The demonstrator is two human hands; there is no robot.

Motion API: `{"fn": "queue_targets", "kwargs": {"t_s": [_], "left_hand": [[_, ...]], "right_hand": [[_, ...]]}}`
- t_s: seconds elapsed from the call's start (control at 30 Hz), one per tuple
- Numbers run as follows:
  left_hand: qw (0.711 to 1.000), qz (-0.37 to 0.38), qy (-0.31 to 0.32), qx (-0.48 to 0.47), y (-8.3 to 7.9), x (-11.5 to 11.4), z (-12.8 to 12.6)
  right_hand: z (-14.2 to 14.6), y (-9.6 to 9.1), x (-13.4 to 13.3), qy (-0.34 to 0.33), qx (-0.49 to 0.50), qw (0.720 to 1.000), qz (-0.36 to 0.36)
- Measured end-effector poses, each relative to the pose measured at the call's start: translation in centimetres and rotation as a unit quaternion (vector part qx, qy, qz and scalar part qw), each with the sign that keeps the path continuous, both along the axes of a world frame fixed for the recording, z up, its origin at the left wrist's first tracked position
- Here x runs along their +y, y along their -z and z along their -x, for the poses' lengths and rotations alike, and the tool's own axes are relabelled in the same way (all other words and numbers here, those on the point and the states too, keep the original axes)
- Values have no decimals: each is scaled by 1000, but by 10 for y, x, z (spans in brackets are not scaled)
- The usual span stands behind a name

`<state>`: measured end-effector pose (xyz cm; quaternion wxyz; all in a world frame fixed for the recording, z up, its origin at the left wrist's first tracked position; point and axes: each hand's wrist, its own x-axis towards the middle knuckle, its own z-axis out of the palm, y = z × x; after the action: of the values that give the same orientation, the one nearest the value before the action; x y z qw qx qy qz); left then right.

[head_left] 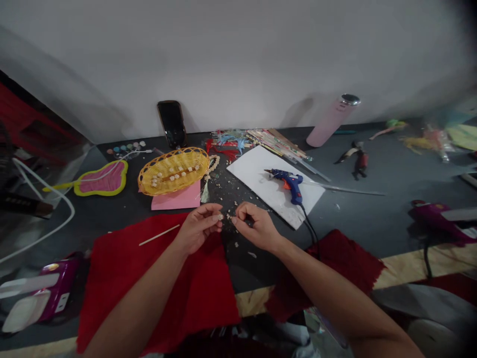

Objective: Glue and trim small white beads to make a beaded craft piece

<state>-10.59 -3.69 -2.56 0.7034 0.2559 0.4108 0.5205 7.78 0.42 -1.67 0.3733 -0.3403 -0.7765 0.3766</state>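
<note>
Working above a dark grey counter [248, 273], with a bright red fabric sheet [208, 288] at near left and a thin pale wooden stick [159, 235] lying on it. Pinching a tiny cream-coloured piece [220, 217] in the left hand [201, 226], by the fabric's far right corner. Curling the right hand [257, 226] opposite, thumb against fingers; cannot tell whether on anything. Beyond, having a yellow oval woven basket [164, 165] at left, a blue glue gun [293, 186] on a white rectangular board [253, 166] at right.
</note>
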Motion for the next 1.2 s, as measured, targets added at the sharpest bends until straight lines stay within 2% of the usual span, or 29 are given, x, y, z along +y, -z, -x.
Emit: {"fn": "queue_targets", "kwargs": {"t_s": [0.37, 0.57, 0.8, 1.2], "left_hand": [[997, -18, 74, -2, 0, 0, 0], [998, -21, 64, 4, 0, 0, -1], [998, -12, 56, 28, -1, 1, -2], [999, -14, 39, -11, 1, -2, -4]], "right_hand": [[2, 4, -2, -101, -6, 992, -73], [4, 4, -3, -70, -15, 996, -59], [10, 7, -4, -80, -12, 995, -66], [9, 10, -5, -63, 5, 995, -79]]}}
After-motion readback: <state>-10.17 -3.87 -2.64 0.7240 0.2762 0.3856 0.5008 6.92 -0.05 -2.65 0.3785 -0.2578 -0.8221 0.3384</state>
